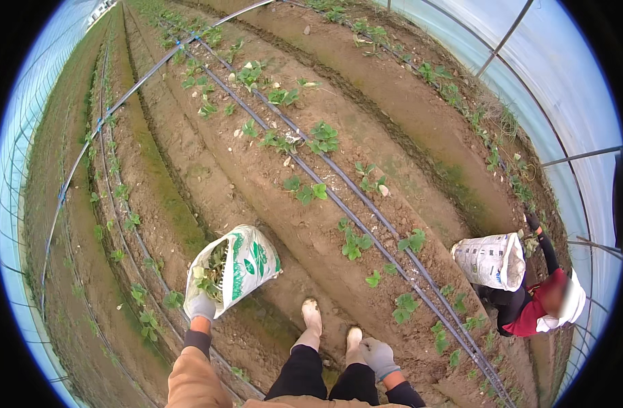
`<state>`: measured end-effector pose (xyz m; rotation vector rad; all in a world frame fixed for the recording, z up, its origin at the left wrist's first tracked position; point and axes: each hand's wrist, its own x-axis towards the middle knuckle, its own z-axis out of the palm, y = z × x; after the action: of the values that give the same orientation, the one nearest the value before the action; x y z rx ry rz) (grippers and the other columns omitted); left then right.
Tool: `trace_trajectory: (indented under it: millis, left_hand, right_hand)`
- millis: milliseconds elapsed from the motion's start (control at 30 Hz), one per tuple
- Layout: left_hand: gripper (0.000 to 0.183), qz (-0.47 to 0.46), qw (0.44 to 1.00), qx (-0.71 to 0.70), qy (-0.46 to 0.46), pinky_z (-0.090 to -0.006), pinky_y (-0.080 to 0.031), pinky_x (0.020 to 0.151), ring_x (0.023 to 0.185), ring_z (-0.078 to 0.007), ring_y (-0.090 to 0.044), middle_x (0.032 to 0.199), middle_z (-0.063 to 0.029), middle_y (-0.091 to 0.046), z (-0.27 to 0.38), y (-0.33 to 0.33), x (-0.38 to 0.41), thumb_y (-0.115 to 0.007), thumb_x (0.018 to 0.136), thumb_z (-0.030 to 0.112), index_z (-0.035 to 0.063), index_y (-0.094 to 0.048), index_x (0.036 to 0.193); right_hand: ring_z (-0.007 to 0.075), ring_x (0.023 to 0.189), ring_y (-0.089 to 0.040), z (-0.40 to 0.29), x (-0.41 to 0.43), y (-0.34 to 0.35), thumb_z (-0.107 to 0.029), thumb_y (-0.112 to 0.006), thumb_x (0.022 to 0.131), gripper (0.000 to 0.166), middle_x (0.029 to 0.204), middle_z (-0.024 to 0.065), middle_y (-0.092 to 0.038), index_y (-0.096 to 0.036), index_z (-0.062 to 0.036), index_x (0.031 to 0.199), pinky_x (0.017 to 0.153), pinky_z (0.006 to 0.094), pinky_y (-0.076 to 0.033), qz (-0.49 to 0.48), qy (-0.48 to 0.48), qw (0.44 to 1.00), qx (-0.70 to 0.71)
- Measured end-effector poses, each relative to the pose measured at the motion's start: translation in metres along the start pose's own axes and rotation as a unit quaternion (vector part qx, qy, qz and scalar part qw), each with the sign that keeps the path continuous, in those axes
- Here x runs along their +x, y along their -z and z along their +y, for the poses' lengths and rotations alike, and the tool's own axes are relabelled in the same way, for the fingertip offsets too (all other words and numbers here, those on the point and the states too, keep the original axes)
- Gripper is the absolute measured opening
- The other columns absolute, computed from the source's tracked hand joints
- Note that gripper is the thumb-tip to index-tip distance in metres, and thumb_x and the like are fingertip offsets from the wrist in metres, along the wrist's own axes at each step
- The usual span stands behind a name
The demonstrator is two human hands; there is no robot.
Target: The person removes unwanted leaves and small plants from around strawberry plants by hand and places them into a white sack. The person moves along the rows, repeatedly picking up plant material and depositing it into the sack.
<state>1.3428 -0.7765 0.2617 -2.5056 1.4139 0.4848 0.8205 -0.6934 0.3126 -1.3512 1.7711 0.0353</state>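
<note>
My left hand [201, 306], in a pale work glove, is at the rim of a white woven sack [252, 260] with green print. The sack's mouth faces left, and plucked leaves and stems [209, 278] show inside it; whether the fingers grip the rim or the leaves, I cannot tell. My right hand [378, 357], gloved too, hangs beside my right knee with its fingers curled; its palm side is hidden. To the right of my boots, low green leafy plants [405, 308] grow along a soil bed.
Black drip hoses [337, 196] run diagonally along the bed. Furrows divide the rows. At right, a co-worker [533, 306] crouches by another white sack [489, 260], one arm reaching toward plants. A metal hoop pipe [133, 89] crosses the rows at upper left, under plastic greenhouse sheeting [566, 86].
</note>
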Motion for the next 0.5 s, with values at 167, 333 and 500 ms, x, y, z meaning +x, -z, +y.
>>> trace_trajectory:
  millis: [167,333,500]
  left_hand:
    - [0.024,-0.088,0.922,-0.361,0.106,-0.0368,-0.049,0.058,0.063,-0.0260,-0.061,0.081,-0.0135,-0.062,-0.008,-0.026,-0.032,-0.053,0.084,0.012,0.0034,-0.059,0.105]
    - [0.015,-0.060,0.826,-0.539,0.154,-0.0243,-0.038,0.042,0.045,-0.0081,-0.044,0.066,0.0001,-0.052,-0.009,-0.056,-0.059,-0.055,0.089,0.017,0.0032,-0.057,0.094]
    - [0.039,-0.201,0.581,-0.696,0.371,-0.0214,-0.037,0.043,0.047,-0.0096,-0.043,0.066,0.0011,-0.051,0.001,-0.034,-0.072,-0.056,0.090,0.044,0.0057,-0.055,0.094]
  right_hand:
    - [0.0353,0.082,-0.064,0.062,-0.032,-0.006,-0.035,-0.058,0.083,0.027,0.083,0.0159,-0.067,-0.069,-0.0111,0.091,0.072,0.0415,-0.051,0.028,-0.068,0.997,-0.024]
    - [0.0308,0.077,-0.066,0.107,-0.078,-0.003,-0.033,-0.060,0.080,0.032,0.081,0.0165,-0.068,-0.070,-0.0049,0.091,0.072,0.0385,-0.052,0.012,-0.197,0.978,0.063]
    - [0.0321,0.080,-0.066,0.118,-0.116,-0.001,-0.034,-0.060,0.079,0.033,0.081,0.0183,-0.068,-0.071,-0.0054,0.091,0.074,0.0384,-0.051,0.034,-0.276,0.952,0.127]
